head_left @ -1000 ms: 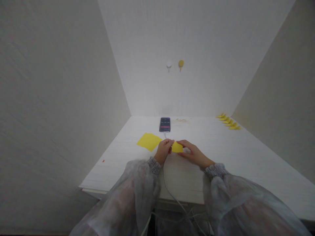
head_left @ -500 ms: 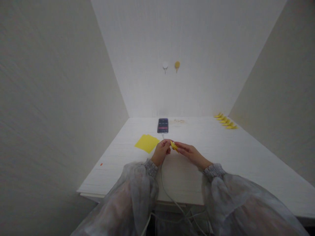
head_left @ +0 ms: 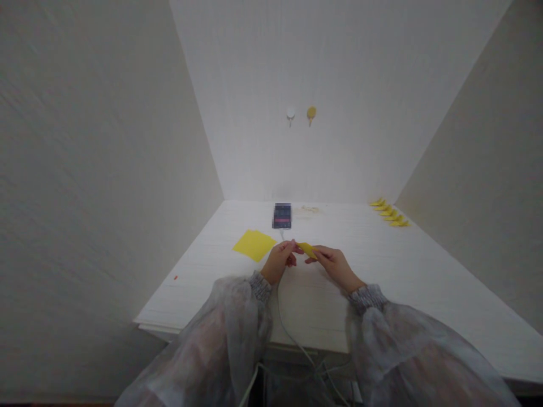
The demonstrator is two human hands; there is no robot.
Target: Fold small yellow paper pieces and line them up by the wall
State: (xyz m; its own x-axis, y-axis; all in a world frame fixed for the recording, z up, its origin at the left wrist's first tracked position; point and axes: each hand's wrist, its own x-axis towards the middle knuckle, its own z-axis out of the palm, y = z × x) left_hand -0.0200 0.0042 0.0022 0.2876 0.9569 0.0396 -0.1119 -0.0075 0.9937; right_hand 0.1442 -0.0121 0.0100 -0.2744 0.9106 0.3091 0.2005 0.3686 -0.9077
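Observation:
A small piece of folded yellow paper (head_left: pixel 307 249) is held between both hands above the white table. My left hand (head_left: pixel 280 260) pinches its left end with thumb and fingertips. On the other side, my right hand (head_left: pixel 334 264) grips the right end between thumb and fingers. The fold details are too small to make out. Flat yellow paper sheets (head_left: pixel 253 245) lie just left of my left hand. Several folded yellow paper pieces (head_left: pixel 390 213) stand in a slanting row at the table's back right.
A phone (head_left: pixel 282 216) lies near the back wall, with a white cable (head_left: pixel 280 305) running down past the table's front edge. Two round hooks, one white (head_left: pixel 291 113) and one yellow (head_left: pixel 311 112), are on the wall. A tiny orange scrap (head_left: pixel 175 277) lies at left.
The folded paper has turned flatter between my hands, showing a broader face. My right hand's fingers have shifted their hold to its right end. The view has tilted slightly.

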